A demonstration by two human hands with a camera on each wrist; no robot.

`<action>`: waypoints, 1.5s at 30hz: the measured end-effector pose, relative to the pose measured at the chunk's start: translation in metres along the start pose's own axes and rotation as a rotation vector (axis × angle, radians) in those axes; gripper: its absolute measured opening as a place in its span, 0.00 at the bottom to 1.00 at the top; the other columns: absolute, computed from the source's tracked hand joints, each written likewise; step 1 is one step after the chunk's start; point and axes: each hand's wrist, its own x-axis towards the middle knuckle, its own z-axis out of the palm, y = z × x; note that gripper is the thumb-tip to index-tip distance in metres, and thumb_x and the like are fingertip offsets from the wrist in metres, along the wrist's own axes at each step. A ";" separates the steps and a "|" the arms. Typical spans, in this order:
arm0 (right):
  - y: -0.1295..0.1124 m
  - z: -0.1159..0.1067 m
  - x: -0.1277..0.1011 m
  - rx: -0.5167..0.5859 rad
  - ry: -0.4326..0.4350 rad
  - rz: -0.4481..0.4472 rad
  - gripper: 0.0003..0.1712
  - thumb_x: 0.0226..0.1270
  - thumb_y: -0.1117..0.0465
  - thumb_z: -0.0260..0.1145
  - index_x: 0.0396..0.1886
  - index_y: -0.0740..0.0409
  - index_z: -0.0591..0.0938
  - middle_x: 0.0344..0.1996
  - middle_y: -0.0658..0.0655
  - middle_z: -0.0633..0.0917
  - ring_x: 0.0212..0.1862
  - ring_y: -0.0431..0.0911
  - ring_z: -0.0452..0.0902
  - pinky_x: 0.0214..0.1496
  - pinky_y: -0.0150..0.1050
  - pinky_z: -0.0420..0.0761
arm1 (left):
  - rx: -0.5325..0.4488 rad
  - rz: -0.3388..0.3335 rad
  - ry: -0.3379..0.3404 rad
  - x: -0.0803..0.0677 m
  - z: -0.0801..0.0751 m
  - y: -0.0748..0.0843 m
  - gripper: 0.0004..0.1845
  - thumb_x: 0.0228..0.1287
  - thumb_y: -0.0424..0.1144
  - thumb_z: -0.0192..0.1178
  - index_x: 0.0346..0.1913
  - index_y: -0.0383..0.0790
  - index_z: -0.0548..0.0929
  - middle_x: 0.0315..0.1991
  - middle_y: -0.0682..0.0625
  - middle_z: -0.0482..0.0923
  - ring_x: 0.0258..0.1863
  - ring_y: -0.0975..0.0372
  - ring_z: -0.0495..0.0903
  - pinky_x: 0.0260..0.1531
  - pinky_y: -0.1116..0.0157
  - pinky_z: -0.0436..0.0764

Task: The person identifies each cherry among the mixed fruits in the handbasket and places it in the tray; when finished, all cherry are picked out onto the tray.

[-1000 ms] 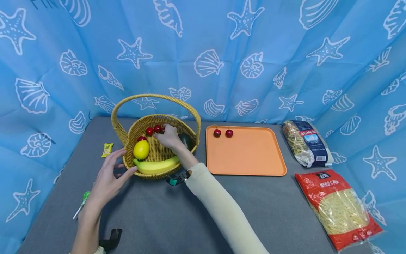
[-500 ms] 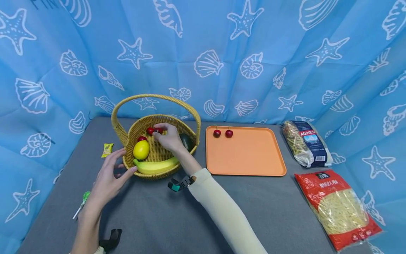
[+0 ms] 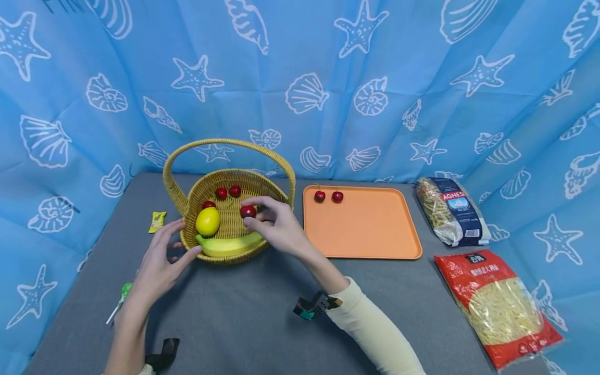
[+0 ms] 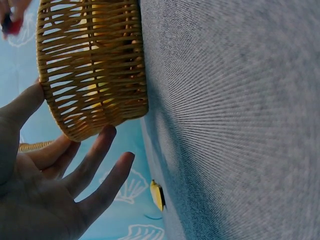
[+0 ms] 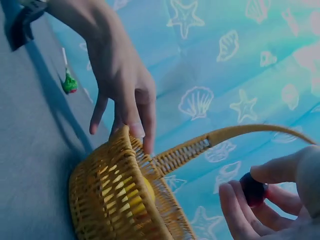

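Lifted clear of the basket [image 3: 187, 208], the right hand [image 3: 276, 229] now pinches a cherry [image 3: 247, 211] above its near rim.
Left hand [image 3: 159, 260], fingers straight, steadies the basket wall. This looks like the carry step; next probably calls for swinging right over the rim, under the handle [image 3: 225, 141], to the tray [image 3: 365, 229], whose near half lies bare beside two cherries [image 3: 328, 196].

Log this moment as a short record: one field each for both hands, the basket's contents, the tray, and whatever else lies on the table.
right hand: pinches a cherry above the basket
left hand: fingers rest on the wicker basket rim
basket contents: lemon, banana, three cherries
orange tray: two cherries at its far edge
table: two pasta bags, yellow sachet, green lollipop
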 end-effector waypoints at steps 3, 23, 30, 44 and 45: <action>-0.002 -0.012 -0.021 -0.045 0.016 -0.063 0.19 0.77 0.67 0.70 0.64 0.62 0.84 0.52 0.67 0.89 0.42 0.44 0.89 0.43 0.33 0.89 | 0.005 0.008 0.010 -0.001 0.000 0.000 0.41 0.78 0.50 0.67 0.84 0.38 0.62 0.84 0.33 0.57 0.64 0.34 0.80 0.59 0.32 0.85; 0.097 -0.172 -0.053 -0.302 0.412 0.082 0.22 0.75 0.72 0.70 0.66 0.69 0.82 0.64 0.71 0.79 0.60 0.69 0.88 0.53 0.19 0.86 | 0.018 -0.015 -0.002 0.001 0.001 0.001 0.43 0.78 0.52 0.67 0.85 0.39 0.60 0.85 0.33 0.56 0.65 0.33 0.80 0.61 0.33 0.85; 0.127 -0.196 -0.039 -0.466 0.447 0.196 0.21 0.76 0.70 0.69 0.66 0.68 0.82 0.63 0.71 0.79 0.65 0.64 0.87 0.68 0.51 0.88 | 0.010 -0.005 0.000 0.000 0.001 0.001 0.43 0.78 0.51 0.67 0.85 0.38 0.61 0.85 0.33 0.56 0.65 0.33 0.80 0.60 0.32 0.85; 0.139 -0.202 -0.031 -0.536 0.422 0.257 0.25 0.76 0.69 0.71 0.70 0.66 0.80 0.67 0.71 0.82 0.68 0.65 0.83 0.73 0.58 0.84 | -0.001 -0.007 -0.002 0.000 0.001 0.000 0.43 0.78 0.51 0.67 0.85 0.38 0.61 0.85 0.33 0.57 0.65 0.34 0.80 0.61 0.33 0.85; 0.139 -0.202 -0.030 -0.534 0.421 0.257 0.25 0.75 0.69 0.71 0.70 0.65 0.80 0.67 0.71 0.82 0.68 0.65 0.83 0.73 0.58 0.85 | -0.002 -0.006 -0.002 0.000 0.001 0.000 0.43 0.78 0.51 0.67 0.85 0.38 0.61 0.85 0.33 0.57 0.65 0.34 0.80 0.61 0.33 0.85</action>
